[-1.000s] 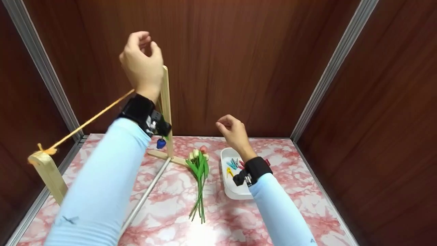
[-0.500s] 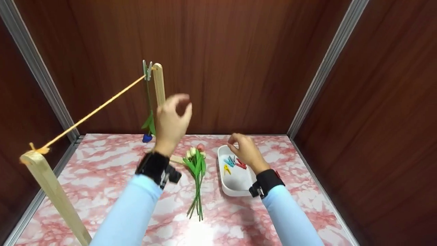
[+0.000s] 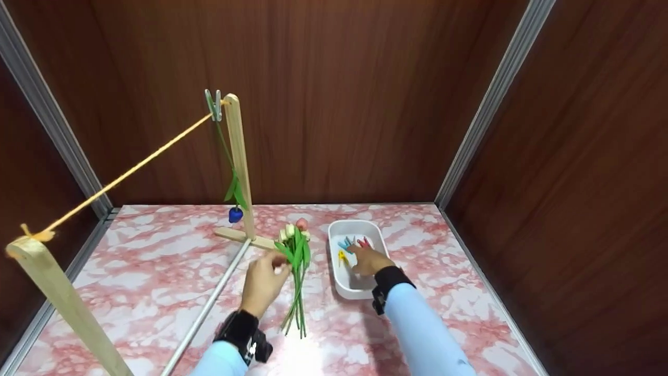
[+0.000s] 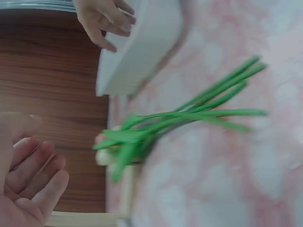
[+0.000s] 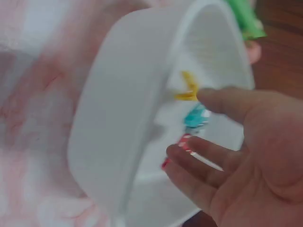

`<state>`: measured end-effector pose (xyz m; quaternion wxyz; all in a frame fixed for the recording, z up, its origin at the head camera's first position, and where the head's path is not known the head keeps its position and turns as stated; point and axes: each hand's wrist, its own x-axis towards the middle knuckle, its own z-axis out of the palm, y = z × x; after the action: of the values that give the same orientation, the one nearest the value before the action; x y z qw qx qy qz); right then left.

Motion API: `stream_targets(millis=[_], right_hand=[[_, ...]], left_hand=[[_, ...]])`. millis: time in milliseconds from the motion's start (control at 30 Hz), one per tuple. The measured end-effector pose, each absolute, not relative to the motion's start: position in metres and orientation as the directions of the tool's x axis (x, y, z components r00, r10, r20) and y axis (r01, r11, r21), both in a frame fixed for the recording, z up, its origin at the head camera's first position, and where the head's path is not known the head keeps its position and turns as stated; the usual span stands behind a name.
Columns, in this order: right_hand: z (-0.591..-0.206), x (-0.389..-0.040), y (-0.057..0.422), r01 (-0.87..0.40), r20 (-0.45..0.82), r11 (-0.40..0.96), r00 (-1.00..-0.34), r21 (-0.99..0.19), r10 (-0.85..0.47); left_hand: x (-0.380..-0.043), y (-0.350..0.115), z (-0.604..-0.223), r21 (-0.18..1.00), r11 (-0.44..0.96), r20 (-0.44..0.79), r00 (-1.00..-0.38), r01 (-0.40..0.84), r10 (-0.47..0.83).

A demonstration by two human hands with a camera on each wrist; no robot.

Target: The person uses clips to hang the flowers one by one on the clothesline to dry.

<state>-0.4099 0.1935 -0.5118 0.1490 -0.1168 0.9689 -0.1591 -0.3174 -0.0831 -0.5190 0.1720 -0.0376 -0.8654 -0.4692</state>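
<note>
My left hand is beside a bunch of artificial tulips, fingers loosely bent and holding nothing. In the left wrist view a gap shows between that hand and the green stems. My right hand reaches over the white plastic box, thumb and fingers apart. In the right wrist view its fingertips are close to a yellow clothespin, a turquoise one and a red one; whether they touch cannot be told.
An orange string runs between two wooden posts. A blue tulip hangs head down from it by a grey clothespin. A pale rod crosses the marbled table. Brown panels enclose the space.
My left hand has come down from the string's far end to the tulip bunch. My right hand has lowered over the box, fingers spreading. The blue tulip stays hanging.
</note>
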Motion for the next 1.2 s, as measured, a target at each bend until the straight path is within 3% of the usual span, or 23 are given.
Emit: stream_targets(millis=[167, 367, 567, 767, 1033, 1200], right_hand=[[-0.519, -0.406, 0.184, -0.258, -0.273, 0.926, -0.902, -0.277, -0.333], [-0.538, -0.408, 0.186, -0.352, -0.147, 0.916, -0.912, -0.192, -0.382], [-0.554, -0.419, 0.191, -0.387, -0.046, 0.902, -0.914, -0.189, -0.402], [-0.546, -0.424, 0.191, -0.261, -0.072, 0.91, -0.952, -0.321, -0.298], [-0.508, -0.423, 0.184, -0.192, 0.133, 0.833, -0.981, -0.519, -0.143], [-0.483, -0.416, 0.178, -0.247, 0.228, 0.737, -0.965, -0.629, -0.129]], left_hand=[[-0.306, -0.08, -0.542, 0.795, 0.563, 0.316, -0.947, 0.226, -0.066], [-0.3, -0.075, -0.55, 0.812, 0.531, 0.313, -0.949, 0.244, -0.043], [-0.301, -0.077, -0.546, 0.806, 0.543, 0.321, -0.945, 0.237, -0.064], [-0.306, -0.081, -0.531, 0.791, 0.554, 0.339, -0.94, 0.261, -0.041], [-0.311, -0.082, -0.5, 0.82, 0.498, 0.342, -0.939, 0.283, -0.03], [-0.312, -0.077, -0.481, 0.828, 0.476, 0.354, -0.935, 0.297, -0.032]])
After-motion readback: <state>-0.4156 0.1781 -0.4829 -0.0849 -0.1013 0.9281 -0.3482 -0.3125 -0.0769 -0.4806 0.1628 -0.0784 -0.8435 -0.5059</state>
